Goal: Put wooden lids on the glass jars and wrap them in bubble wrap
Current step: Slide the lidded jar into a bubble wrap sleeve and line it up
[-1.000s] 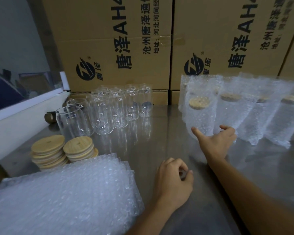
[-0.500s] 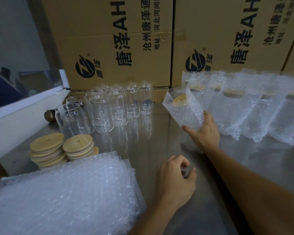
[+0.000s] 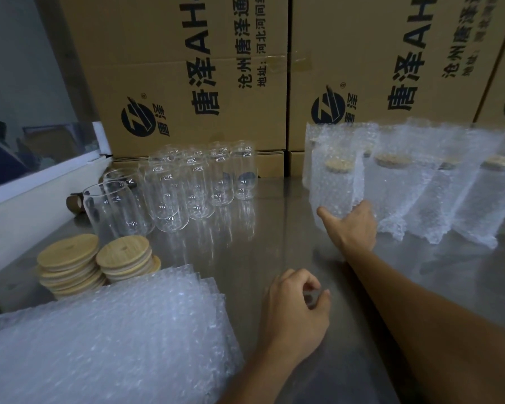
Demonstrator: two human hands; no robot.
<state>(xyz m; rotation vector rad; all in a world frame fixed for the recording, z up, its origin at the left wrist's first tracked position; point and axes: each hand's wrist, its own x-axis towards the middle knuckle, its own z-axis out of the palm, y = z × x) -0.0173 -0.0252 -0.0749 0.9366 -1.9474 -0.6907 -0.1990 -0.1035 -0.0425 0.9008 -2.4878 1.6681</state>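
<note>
Took the group of bare glass jars (image 3: 187, 188) on the steel table (image 3: 274, 237) as the reference for all places.

Well to the right of the bare glass jars, found the right hand (image 3: 353, 228) at the base of one wrapped jar (image 3: 334, 185). Saw the thumb stretched out to the left under the wrap and the fingers curved round the right side of it, so held the wrapped jar at the bottom. Saw this wrapped jar upright, with a wooden lid visible through the bubble wrap at the top. Could not tell if its base touched the table.

Further right of the bare glass jars than that one, noted a row of other wrapped jars (image 3: 420, 185), also lidded, standing side by side.

In front of the bare glass jars and to their right, found the left hand (image 3: 295, 313) low over the table, fingers curled in to the thumb in a loose fist. Saw nothing in it.

Just in front of the bare glass jars, to their left, noted two stacks of wooden lids (image 3: 70, 263). Further in front, noted a pile of bubble wrap sheets (image 3: 99, 339), just beside the lids.

Behind the bare glass jars, noted large cardboard boxes (image 3: 187, 68) with printed text.
</note>
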